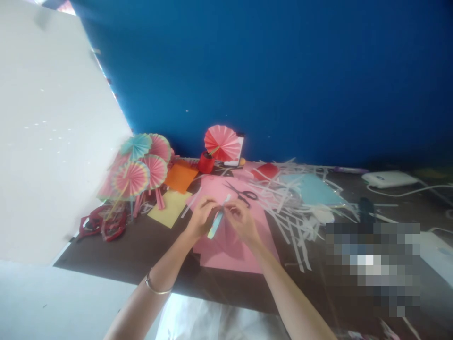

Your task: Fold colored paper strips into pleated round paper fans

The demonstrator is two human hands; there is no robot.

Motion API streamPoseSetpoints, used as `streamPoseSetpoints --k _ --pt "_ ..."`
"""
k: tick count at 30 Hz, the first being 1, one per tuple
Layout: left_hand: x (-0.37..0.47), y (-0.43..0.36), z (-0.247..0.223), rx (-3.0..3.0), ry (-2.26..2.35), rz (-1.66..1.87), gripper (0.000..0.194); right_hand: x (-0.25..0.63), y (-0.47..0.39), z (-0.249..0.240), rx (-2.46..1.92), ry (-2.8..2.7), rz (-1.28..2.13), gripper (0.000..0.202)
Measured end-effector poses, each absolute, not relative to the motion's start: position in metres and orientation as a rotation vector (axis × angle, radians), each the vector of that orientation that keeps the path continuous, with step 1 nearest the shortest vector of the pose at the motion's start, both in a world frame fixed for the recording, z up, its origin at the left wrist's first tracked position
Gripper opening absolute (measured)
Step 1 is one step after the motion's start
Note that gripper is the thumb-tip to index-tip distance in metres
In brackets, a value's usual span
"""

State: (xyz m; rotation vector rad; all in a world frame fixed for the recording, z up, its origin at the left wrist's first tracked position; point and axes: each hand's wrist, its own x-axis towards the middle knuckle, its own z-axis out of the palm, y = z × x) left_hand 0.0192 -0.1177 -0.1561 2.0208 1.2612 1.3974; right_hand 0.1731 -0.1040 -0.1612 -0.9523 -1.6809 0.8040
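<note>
Between my two hands is a narrow folded paper strip [215,225], light blue with a pale yellow edge, slanting down to the left. My left hand [204,215] is closed on its left side, and the fingers of my right hand [242,218] pinch at its upper end. A small white piece [228,198] sticks out above the fingertips; what it is I cannot make out. Below the hands lie pink paper sheets [244,252]. Black-handled scissors [246,194] rest on the pink paper just beyond my right hand.
Finished round paper fans [130,178] cluster at the left, by red-framed glasses or similar red items [106,222]. A pink fan [222,141] stands in a red holder [205,163]. White paper strips [293,212] spread right, near blue paper [311,189]. Orange [181,177] and yellow sheets [170,208] lie left.
</note>
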Motion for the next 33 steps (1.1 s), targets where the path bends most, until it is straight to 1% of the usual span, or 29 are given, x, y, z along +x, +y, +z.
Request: streamPoseSetpoints --k 6,11,16,19,24,28,33 --pt "0.018 -0.116 -0.161 2.115 1.227 1.429 0.019 0.174 -0.108 -0.158 -0.976 -1.843 0.683 0.02" --pt "0.018 -0.114 -0.164 2.018 1.194 1.432 0.015 0.175 -0.108 -0.157 -0.942 -1.933 0.553 0.019" --pt "0.017 -0.114 -0.17 1.888 1.119 1.41 0.014 0.175 -0.106 -0.156 -0.935 -1.933 0.516 0.019" --pt "0.015 -0.114 -0.17 1.859 1.133 1.388 0.014 0.175 -0.104 -0.157 -0.933 -1.915 0.542 0.018" --pt "0.013 -0.116 -0.165 1.885 1.139 1.327 0.016 0.176 -0.099 -0.155 -0.969 -1.866 0.679 0.017" --pt "0.015 -0.116 -0.164 1.822 1.164 1.344 0.014 0.177 -0.097 -0.15 -0.987 -1.851 0.833 0.017" --pt "0.016 -0.115 -0.165 1.811 1.138 1.356 0.013 0.178 -0.098 -0.147 -1.02 -1.821 0.909 0.012"
